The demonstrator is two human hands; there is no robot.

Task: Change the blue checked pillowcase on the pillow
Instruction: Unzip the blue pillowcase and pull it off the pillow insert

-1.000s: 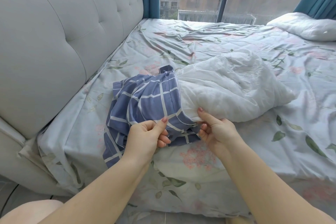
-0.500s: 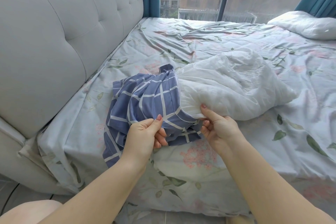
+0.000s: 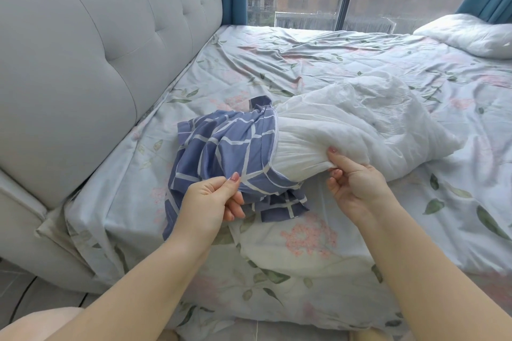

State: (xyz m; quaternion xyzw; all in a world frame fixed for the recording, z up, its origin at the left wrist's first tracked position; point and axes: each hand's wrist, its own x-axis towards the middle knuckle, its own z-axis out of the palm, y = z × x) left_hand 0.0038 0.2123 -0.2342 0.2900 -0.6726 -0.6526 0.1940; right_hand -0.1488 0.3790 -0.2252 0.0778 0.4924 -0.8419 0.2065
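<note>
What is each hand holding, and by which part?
The left hand pinches the blue checked pillowcase at its bunched near edge. The right hand grips the white pillow by its near edge, just outside the pillowcase.

left hand (image 3: 210, 199) pinching pillowcase (image 3: 221, 141); right hand (image 3: 356, 183) gripping pillow (image 3: 360, 124); both forearms extended forward.

The bed (image 3: 304, 63), spread with a rumpled pale sheet printed with leaves and pink flowers, carries a white pillow (image 3: 360, 124) towards its near edge, its left end inside a bunched blue checked pillowcase (image 3: 221, 141), and a second pillow (image 3: 471, 36) well apart at the far right.
</note>
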